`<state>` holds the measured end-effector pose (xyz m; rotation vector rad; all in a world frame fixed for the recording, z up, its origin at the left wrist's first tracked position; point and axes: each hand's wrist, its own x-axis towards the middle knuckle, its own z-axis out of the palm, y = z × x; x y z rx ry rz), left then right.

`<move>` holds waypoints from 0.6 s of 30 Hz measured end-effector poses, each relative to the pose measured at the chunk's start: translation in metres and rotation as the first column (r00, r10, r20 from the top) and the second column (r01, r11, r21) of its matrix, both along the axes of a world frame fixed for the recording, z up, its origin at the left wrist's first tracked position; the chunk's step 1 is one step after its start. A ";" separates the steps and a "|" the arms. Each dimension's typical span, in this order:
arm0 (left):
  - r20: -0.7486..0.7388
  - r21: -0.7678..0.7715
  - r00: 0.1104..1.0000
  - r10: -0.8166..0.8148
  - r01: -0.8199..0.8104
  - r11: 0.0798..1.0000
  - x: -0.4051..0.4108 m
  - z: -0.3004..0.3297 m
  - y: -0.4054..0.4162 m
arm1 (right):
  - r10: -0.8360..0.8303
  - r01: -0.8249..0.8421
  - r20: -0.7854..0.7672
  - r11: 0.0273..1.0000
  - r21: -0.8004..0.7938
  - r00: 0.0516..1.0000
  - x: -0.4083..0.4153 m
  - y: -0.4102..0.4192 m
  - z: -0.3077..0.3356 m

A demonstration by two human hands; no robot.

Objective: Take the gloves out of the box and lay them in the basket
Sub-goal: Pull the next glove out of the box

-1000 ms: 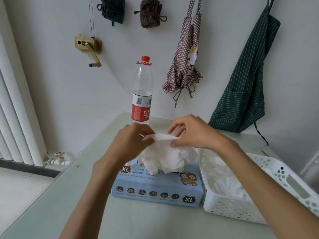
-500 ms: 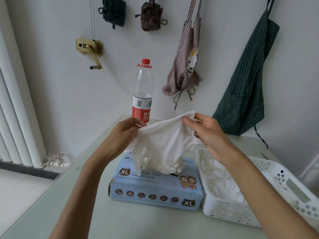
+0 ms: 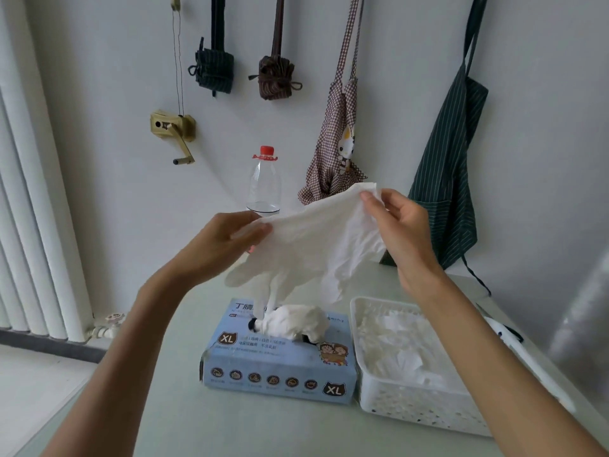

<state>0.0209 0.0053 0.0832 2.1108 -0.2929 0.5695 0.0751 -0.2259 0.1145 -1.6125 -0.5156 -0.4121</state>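
- Progress looks to be somewhere in the middle: the white basket [image 3: 412, 410], touching the right side of the box [image 3: 280, 371], already holds a heap of white gloves [image 3: 402, 344], while another bunch of gloves [image 3: 296, 321] pokes out of the box's top slot, so more remain to be drawn.
- Glove in hand [image 3: 309, 249]: it hangs spread above the box, cuff up and fingers dangling, one fingertip reaching down to the bunch in the slot; it has yet to go into the basket.
- Left hand [image 3: 224, 245] pinches the cuff's left corner, thumb and fingers closed on it, above the box's left end.
- Right hand [image 3: 398, 232] pinches the cuff's right corner between thumb and forefinger, higher up, over the gap between box and basket; its other fingers fan loosely apart.
- Table [image 3: 184, 423]: pale green, carrying box and basket; a clear bottle with a red cap [image 3: 265, 183] stands behind the box.
- Room: a white wall behind the box with a checked apron [image 3: 336, 150], a dark green striped apron [image 3: 451, 179], two rolled bundles and a brass crank; a white radiator [image 3: 36, 209] well left of the box.
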 end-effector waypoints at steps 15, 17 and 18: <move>-0.147 0.141 0.968 -0.204 0.224 0.964 0.070 -0.017 -0.152 | -0.326 0.248 -0.284 0.928 -0.277 0.902 -0.012 -0.173 0.005; -0.177 0.124 0.964 -0.200 0.223 0.967 0.075 -0.024 -0.168 | -0.412 0.342 -0.176 0.882 -0.323 0.894 -0.013 -0.181 0.001; -0.188 0.114 0.962 -0.199 0.222 0.968 0.076 -0.026 -0.173 | -0.430 0.365 -0.132 0.865 -0.343 0.893 -0.014 -0.183 -0.001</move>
